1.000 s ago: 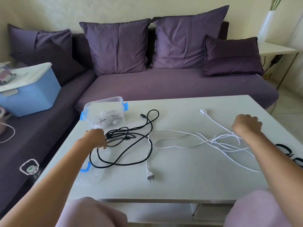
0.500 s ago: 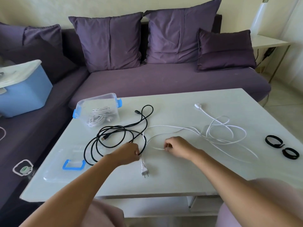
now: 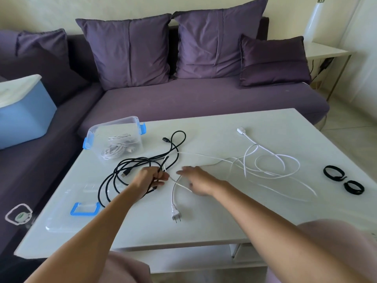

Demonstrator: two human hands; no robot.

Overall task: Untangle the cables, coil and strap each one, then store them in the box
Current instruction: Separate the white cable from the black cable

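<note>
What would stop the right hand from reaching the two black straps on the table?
Probably nothing, so yes. The right hand is open; the black straps lie alone on the table to its right, with only flat loops of white cable between.

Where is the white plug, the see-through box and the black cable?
white plug [image 3: 175,213], head view, on the plug body just above its prongs.
see-through box [image 3: 122,126], head view, on its front wall near the rim.
black cable [image 3: 125,173], head view, on its USB end.
</note>
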